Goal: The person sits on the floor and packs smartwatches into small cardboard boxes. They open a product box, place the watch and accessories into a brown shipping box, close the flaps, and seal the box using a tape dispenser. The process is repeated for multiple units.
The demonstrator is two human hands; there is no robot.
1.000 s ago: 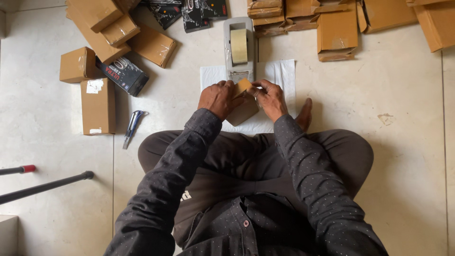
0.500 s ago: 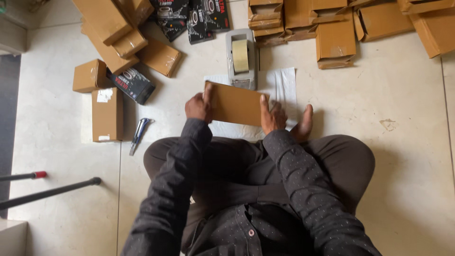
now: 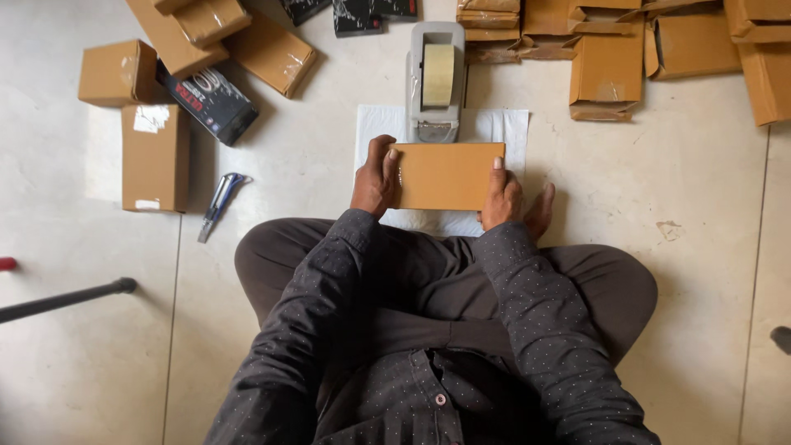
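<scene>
Head view looks straight down on a person sitting cross-legged on a pale tiled floor, both hands out in front on 1 flat brown box. That box lies with its long axis running left to right across the body, broad face up, over a white sheet spread on the floor, just this side of a grey tape dispenser. Its far long edge sits almost against the dispenser's near end; whether they touch I cannot tell. Left hand is closed around the box's left short end, thumb on top near the corner, fingers wrapped over the edge. Right hand grips the right short end lower down, 1 fingertip showing on the top face near the far right corner, the rest curled below the edge. Both hands sit at about equal reach, 1 on each end, so neither is nearer; the box lies between them and slightly ahead of the wrists, with the dispenser directly beyond its middle. A bare foot shows just right of the right hand. Off to the left lie a blue-handled knife, a tall brown carton and a black packet; more brown cartons crowd the far edge.
</scene>
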